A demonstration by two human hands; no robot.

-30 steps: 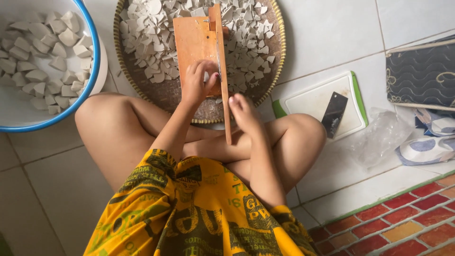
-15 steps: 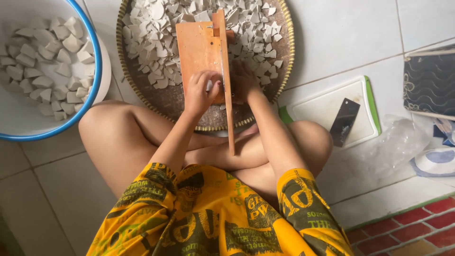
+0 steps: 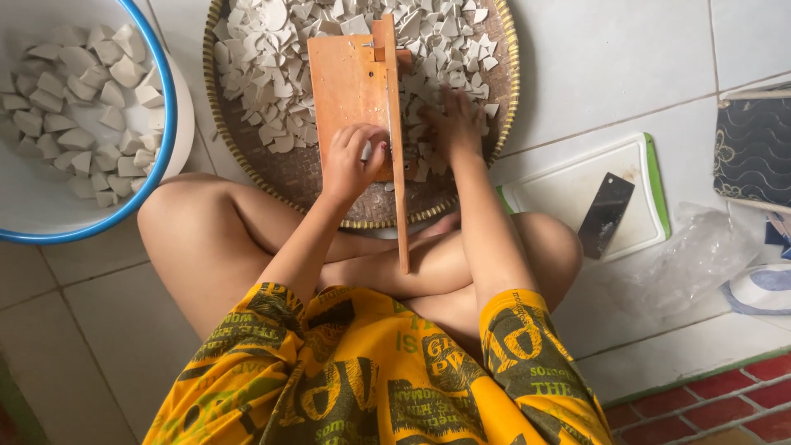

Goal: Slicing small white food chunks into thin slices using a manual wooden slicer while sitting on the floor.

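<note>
Head view, centre frame: left hand (image 3: 353,161) clenched on a small white piece (image 3: 365,150), pressed flat to the orange wooden slicer board (image 3: 346,91) so it bears against the blade rail; board propped across the woven tray (image 3: 329,177) to drop white slices (image 3: 272,62) there. Right hand (image 3: 456,124) released, fingers spread on slices right of board. Upper left: blue-rimmed basin (image 3: 169,107) of white chunks (image 3: 78,107), near left knee; right of frame: white cutting board (image 3: 560,189) with dark cleaver (image 3: 606,214), set aside.
</note>
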